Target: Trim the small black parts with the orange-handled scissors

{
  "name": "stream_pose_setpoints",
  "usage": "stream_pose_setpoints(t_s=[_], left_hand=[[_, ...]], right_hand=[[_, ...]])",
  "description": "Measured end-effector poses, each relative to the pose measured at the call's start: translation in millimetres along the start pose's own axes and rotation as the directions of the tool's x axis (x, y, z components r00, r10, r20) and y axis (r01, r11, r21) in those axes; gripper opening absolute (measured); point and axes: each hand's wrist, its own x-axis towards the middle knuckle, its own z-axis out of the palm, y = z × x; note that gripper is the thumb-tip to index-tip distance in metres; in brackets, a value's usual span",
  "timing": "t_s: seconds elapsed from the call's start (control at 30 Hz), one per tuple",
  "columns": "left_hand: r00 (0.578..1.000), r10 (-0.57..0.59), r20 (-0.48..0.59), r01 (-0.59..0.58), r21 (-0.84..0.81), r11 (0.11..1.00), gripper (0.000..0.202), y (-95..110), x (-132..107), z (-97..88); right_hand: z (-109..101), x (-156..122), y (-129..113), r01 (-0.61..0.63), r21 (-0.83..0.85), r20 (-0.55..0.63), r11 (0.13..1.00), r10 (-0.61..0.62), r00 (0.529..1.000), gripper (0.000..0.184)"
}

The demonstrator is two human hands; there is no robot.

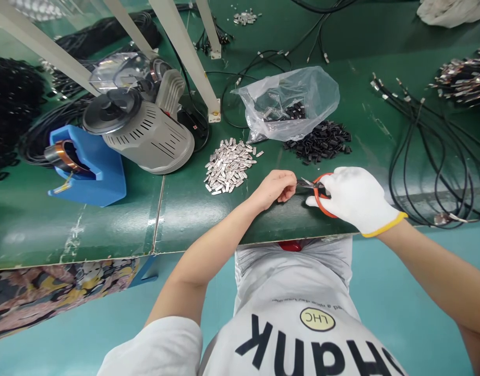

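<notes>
My right hand [351,201], in a white glove with a yellow cuff, grips scissors [321,205] with orange-red handles. Their slightly parted blades point left, towards my left hand [278,187]. That hand is bare, its fingers pinched on a small black piece [300,183] whose end shows by the blade tips; most of it is hidden. Just beyond my hands is a heap of small black plastic parts [322,142], partly under an open clear plastic bag [289,104] with more black parts inside. To the left lies a pile of small silver metal pieces [229,166].
A grey machine with a black lid [148,136] and a blue tape dispenser [97,172] stand at the left on the green table [196,219]. White posts [191,57] rise behind. Coiled black cables [416,151] lie at the right, near a cable bundle [465,78].
</notes>
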Motion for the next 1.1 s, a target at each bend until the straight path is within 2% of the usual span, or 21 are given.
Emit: stream_pose_setpoints(t_s=[0.37,0.57,0.73,0.9,1.1], left_hand=[[0.999,-0.033,-0.026,0.033,-0.008,0.999,0.016,0.9,-0.7,1.0],[1.000,-0.023,-0.007,0.023,0.014,1.000,0.015,0.9,-0.4,1.8],[1.000,-0.009,-0.026,0.009,0.004,1.000,0.014,-1.9,1.0,2.7],[0.999,-0.029,-0.044,0.029,0.006,1.000,0.017,-2.2,1.4,2.7],[0.999,-0.039,-0.037,0.039,-0.013,0.999,0.017,-2.1,1.8,2.7]], right_hand=[[0.3,1.6,0.3,-0.028,0.031,0.045,0.999,0.027,0.999,0.063],[1.0,1.6,3.9,0.001,0.064,0.084,0.998,-0.007,0.996,0.063],[4.9,1.0,6.0,-0.007,0.077,0.063,0.997,0.003,0.998,0.069],[10.5,0.0,5.4,-0.022,0.073,0.044,0.997,0.019,0.999,0.067],[10.1,1.0,6.4,-0.042,0.114,0.080,0.993,0.033,0.996,0.066]])
